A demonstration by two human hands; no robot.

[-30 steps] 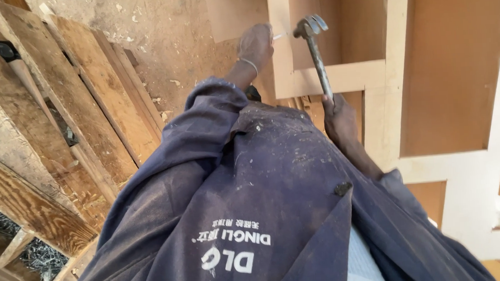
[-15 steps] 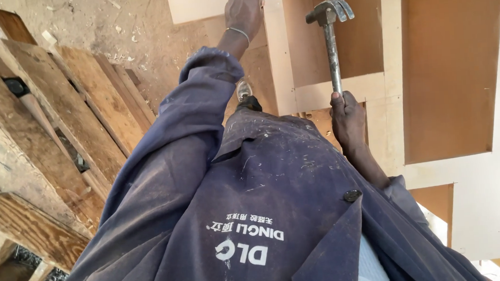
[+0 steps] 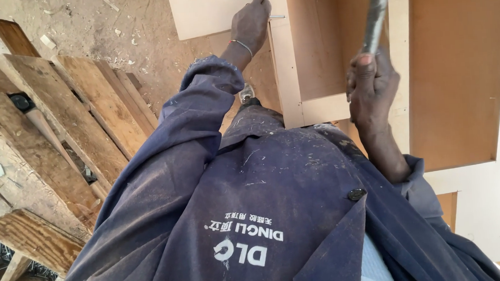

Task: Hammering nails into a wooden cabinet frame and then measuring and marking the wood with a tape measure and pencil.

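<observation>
The left hand (image 3: 250,22) pinches a nail (image 3: 278,16) against the pale cabinet frame (image 3: 285,70). The right hand (image 3: 370,88) has its grip clamped on a hammer handle (image 3: 375,14), raised.

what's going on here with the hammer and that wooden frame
A person in a dark blue work coat is nailing a pale wooden frame. The left hand pinches a nail against the frame's edge. The right hand grips a hammer handle raised upward, its head out of view. Worn wooden pallets lie to the left.

free: open cabinet bay (image 3: 319,45) btwn hands | blocked: frame rail (image 3: 283,70), pallet (image 3: 83,120) left
</observation>
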